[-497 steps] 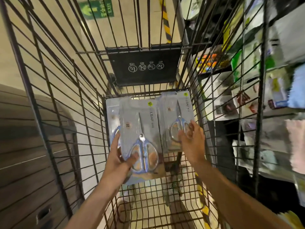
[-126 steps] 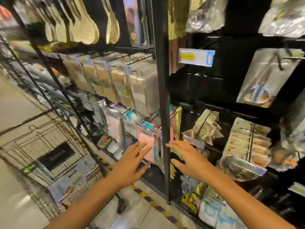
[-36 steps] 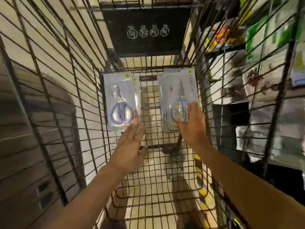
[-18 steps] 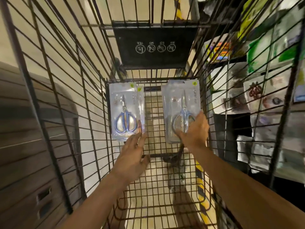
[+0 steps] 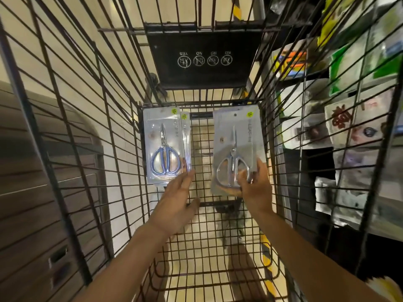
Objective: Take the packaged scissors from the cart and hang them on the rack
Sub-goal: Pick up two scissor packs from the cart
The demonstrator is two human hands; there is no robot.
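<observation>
**Packaged scissors being gathered from the far end of the cart**

Packaged scissors are lying in two lots on the cart's wire floor (image 5: 209,240), and both arms are reaching down into the basket for them. Nearest the camera, at about 7 o'clock of centre, the left hand (image 5: 174,205) is stretching forward with its fingers straight and spread, grasping nothing; its fingertips are arriving at the lower edge of the blue-handled pack (image 5: 164,147), probably to slide under the card and lift it. At about 4 o'clock of centre, the right hand (image 5: 255,188) is pinching the lower end of the silver-handled pack (image 5: 236,149), thumb curled across the clear blister and fingers underneath, so that end seems to be tipping up off the wire.

Both packs are sitting at the far end of the floor, well apart, points aimed away toward 12 o'clock. Each is a pale grey card under clear plastic, with a yellow-green sticker at the top right corner. A second card edge is peeking out just right of the blue pack, so more appear stacked there.

Farther off, at 12 o'clock, the black child-seat flap (image 5: 204,59) is showing warning icons. The store shelving (image 5: 349,105) is running along 2 to 3 o'clock, beyond the cart's side.
</observation>
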